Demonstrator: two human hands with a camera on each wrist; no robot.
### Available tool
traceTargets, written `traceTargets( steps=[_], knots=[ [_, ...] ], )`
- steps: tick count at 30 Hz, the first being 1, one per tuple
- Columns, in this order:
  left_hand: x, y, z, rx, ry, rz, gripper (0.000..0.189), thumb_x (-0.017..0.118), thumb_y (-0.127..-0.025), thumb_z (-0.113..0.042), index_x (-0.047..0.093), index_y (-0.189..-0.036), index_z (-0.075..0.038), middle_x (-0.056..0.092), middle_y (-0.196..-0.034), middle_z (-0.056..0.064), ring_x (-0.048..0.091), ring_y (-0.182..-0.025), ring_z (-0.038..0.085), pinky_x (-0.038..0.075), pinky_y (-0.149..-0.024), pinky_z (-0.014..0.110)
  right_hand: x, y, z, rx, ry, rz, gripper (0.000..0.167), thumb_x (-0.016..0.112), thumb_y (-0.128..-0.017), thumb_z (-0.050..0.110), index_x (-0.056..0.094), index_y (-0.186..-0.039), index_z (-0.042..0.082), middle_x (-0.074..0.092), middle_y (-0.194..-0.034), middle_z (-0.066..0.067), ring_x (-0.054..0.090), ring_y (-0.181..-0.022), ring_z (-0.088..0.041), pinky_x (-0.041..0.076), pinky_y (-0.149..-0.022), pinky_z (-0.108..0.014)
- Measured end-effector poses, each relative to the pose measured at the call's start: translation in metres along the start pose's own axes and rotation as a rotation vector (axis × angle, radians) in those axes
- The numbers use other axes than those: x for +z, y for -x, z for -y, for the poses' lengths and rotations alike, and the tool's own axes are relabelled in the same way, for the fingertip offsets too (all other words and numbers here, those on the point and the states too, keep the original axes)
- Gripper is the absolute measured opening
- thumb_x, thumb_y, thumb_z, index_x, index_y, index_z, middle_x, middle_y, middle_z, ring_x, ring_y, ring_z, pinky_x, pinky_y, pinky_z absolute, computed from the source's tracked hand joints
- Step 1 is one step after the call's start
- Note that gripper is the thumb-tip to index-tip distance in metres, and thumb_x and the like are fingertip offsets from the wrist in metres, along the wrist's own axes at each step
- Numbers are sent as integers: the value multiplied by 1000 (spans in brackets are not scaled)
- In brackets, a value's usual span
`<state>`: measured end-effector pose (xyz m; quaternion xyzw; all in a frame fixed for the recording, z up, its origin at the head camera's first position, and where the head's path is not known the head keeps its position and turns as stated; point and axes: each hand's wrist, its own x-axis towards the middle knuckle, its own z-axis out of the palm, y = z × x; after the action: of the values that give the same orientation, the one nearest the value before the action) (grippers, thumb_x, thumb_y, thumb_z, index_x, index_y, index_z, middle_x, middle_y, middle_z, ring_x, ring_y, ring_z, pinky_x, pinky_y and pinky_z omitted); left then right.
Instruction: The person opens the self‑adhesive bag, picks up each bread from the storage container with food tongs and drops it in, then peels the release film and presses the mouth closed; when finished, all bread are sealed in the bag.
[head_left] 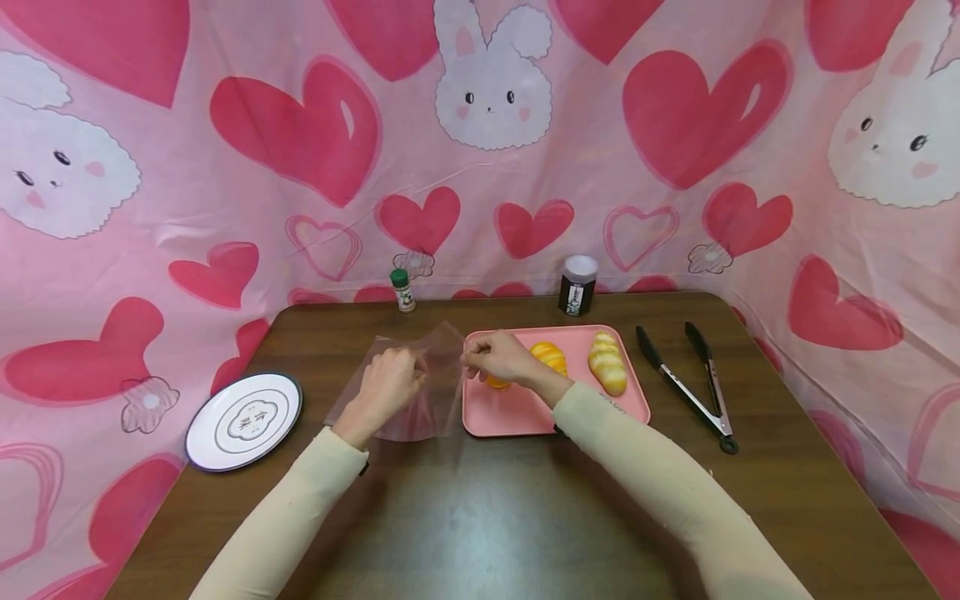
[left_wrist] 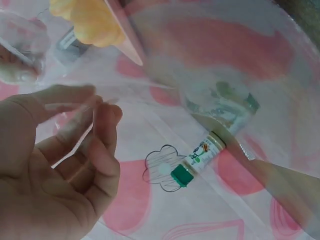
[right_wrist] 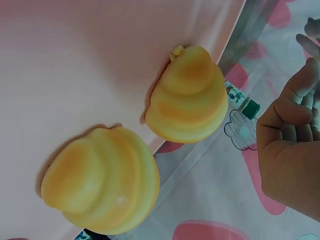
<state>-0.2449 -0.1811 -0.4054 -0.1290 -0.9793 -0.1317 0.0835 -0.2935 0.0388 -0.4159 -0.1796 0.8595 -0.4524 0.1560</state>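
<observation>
A clear plastic bag (head_left: 414,421) is held up over the left-middle of the table, between the two hands. My left hand (head_left: 388,385) pinches it between thumb and fingertips; in the left wrist view, the see-through film (left_wrist: 225,55) spreads out beyond those fingers. With curled fingers, my right hand (head_left: 501,358) pinches the bag's right edge above the left side of a pink tray (head_left: 506,423). On that tray lie a yellow-orange bread roll (head_left: 549,357), a long pale twisted bread (head_left: 607,364) and a second yellow-orange roll (head_left: 497,382), partly hidden under the right hand.
Black-tipped tongs (head_left: 693,393) lie spread to the right of the tray. A white plate (head_left: 217,425) with a dark rim is at the table's left edge. Along the back stand a green-capped seasoning bottle (head_left: 403,293) and a black jar (head_left: 577,292) with a pale lid.
</observation>
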Motion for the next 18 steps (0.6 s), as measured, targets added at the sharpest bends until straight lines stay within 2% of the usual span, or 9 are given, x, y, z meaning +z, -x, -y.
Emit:
traceTargets(
  steps=[4,7,11,16,18],
  knots=[
    [-2,1,0,35,-26,-10,28,60,-81,-2,78,-100,-14,72,-104,9,69,-80,39,57,-61,52,-2,0,-2,0,-7,-2,22,64,-97,30,76,-91,12,74,-84,-5,69,-77,-27,59,-75,-51],
    [-4,1,0,42,-56,26,36,58,-81,-2,77,-108,-18,70,-112,8,68,-79,40,56,-59,53,-4,0,-3,4,-5,-7,22,64,-98,29,76,-92,11,74,-86,-6,69,-78,-28,58,-69,-44],
    [-4,-2,3,80,-44,58,33,58,-83,-2,78,-106,-14,70,-109,10,69,-88,38,58,-65,53,-5,0,-4,-2,-7,-14,20,64,-97,26,75,-89,11,74,-83,-5,69,-77,-30,56,-64,-38],
    [-2,-4,4,157,7,58,25,63,-81,-3,79,-100,-6,71,-108,15,68,-101,35,57,-79,54,-5,-1,-7,-7,-30,-10,19,64,-97,25,74,-87,12,73,-80,-3,68,-75,-30,57,-69,-48],
    [-2,-5,3,135,25,85,21,68,-83,-10,78,-101,-5,71,-109,15,69,-102,34,57,-83,53,-5,-1,-8,-10,-28,-4,19,64,-97,25,74,-88,13,73,-81,-4,69,-76,-31,57,-69,-48]
  ],
)
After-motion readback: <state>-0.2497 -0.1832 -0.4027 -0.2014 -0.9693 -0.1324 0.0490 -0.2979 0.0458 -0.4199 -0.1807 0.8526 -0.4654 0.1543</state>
